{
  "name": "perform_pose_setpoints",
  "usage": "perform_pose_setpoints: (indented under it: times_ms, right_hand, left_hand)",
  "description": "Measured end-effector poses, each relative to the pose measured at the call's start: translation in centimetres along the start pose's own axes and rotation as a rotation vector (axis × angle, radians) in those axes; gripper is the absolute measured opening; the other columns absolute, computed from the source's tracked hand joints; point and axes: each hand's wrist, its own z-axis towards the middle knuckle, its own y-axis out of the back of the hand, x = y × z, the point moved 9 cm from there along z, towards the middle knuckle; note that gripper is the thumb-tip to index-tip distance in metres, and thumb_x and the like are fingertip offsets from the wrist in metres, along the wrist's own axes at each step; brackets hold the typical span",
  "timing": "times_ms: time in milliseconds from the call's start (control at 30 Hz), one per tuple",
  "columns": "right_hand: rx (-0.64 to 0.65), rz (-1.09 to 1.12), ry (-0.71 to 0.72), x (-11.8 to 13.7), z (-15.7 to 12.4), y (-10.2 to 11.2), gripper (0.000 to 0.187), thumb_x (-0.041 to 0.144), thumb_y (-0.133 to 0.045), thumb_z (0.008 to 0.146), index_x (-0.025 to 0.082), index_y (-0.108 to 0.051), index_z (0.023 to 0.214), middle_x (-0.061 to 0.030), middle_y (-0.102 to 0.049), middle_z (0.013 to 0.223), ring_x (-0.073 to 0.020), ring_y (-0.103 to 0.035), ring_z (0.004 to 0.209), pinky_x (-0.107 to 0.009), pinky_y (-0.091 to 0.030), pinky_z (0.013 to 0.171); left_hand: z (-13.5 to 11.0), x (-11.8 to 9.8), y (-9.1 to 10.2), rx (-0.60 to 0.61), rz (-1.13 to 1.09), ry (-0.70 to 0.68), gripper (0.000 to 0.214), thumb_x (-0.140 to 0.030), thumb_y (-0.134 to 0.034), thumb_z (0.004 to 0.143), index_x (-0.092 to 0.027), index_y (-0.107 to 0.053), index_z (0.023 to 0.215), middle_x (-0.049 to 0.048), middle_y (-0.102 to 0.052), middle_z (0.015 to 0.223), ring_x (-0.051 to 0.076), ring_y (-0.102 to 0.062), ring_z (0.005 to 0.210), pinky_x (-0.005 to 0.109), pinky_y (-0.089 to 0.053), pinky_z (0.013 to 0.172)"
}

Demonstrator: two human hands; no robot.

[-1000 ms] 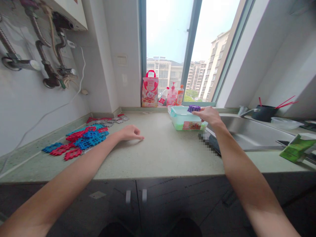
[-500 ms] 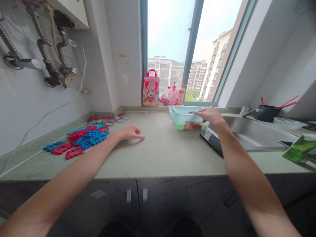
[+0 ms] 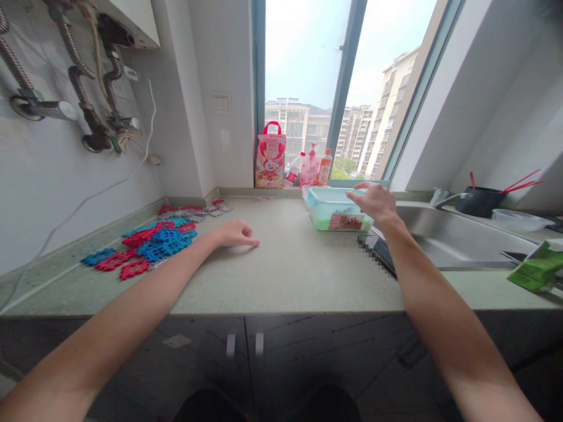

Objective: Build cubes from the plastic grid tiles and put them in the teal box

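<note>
The right hand [image 3: 377,201] has just let go of the purple piece, its fingers now spread and bare over the tub [image 3: 320,212] near the counter's [image 3: 290,275] back edge; a bluish shape through the wall suggests the piece lies inside. So one more seems put away, while red and blue pieces [image 3: 165,241] remain toward the back-left corner. The left hand [image 3: 235,234] rests beside them; whether its curled fingers grip anything, I cannot tell.

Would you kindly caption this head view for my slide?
Right hand over a teal tub; left hand near red and blue pieces.
</note>
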Motion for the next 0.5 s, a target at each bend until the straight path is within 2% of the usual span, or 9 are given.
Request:
perform_pose_setpoints:
  times_ms: [100,167,233,333,400,500]
  right_hand:
    - [-0.177,0.123,0.165,2.8,-1.4,0.6,0.04,0.052,-0.061,0.091,0.02,-0.078,0.108,-0.0063,-0.071,0.072,-0.0254,-0.066,0.074,-0.037,-0.047,0.078]
    - [-0.162,0.209,0.294,5.1,-2.8,-0.4,0.034,0.045,-0.057,0.094,0.02,-0.078,0.103,-0.0023,-0.066,0.065,-0.0189,-0.058,0.061,-0.032,-0.043,0.072]
    - [-0.058,0.266,0.447,7.8,-4.6,-2.2,0.031,0.041,-0.056,0.094,0.02,-0.078,0.098,0.0014,-0.059,0.057,-0.0148,-0.05,0.054,-0.029,-0.039,0.067]
    - [0.183,0.297,0.643,11.6,-7.9,-5.6,0.03,0.039,-0.057,0.093,0.018,-0.078,0.091,0.0025,-0.056,0.055,-0.0122,-0.044,0.052,-0.027,-0.035,0.063]
    - [0.36,0.291,0.713,13.2,-9.9,-8.0,0.032,0.039,-0.057,0.094,0.017,-0.078,0.086,0.0015,-0.057,0.056,-0.0118,-0.044,0.053,-0.027,-0.033,0.062]
    - [0.564,0.276,0.736,14.0,-11.8,-10.7,0.032,0.038,-0.059,0.094,0.016,-0.079,0.082,0.0002,-0.058,0.057,-0.0117,-0.045,0.055,-0.027,-0.031,0.061]
  left_hand:
    - [0.0,0.1,0.0,-0.001,-0.004,-0.004,0.055,-0.066,-0.073,0.077,-0.021,-0.051,0.055,-0.0043,-0.037,0.056,0.014,-0.034,0.059,0.032,-0.02,0.06]
    - [0.0,0.1,0.0,0.0,0.001,-0.007,0.055,-0.066,-0.072,0.078,-0.021,-0.051,0.055,-0.0044,-0.036,0.056,0.014,-0.034,0.058,0.032,-0.02,0.06]
    - [0.0,0.0,0.0,0.0,0.007,0.001,0.054,-0.066,-0.071,0.078,-0.02,-0.052,0.055,-0.0042,-0.037,0.055,0.014,-0.034,0.058,0.032,-0.02,0.059]
    - [0.1,0.1,0.0,-0.006,0.024,0.02,0.052,-0.065,-0.069,0.079,-0.02,-0.055,0.056,-0.0036,-0.041,0.054,0.014,-0.036,0.057,0.032,-0.021,0.059]
    - [0.2,0.2,0.0,-0.016,0.05,0.019,0.052,-0.066,-0.067,0.081,-0.02,-0.058,0.056,-0.0034,-0.043,0.054,0.014,-0.038,0.057,0.031,-0.022,0.058]
    - [0.4,0.6,0.4,-0.08,0.106,0.021,0.047,-0.063,-0.065,0.083,-0.02,-0.065,0.063,-0.0021,-0.053,0.057,0.015,-0.046,0.058,0.031,-0.027,0.059]
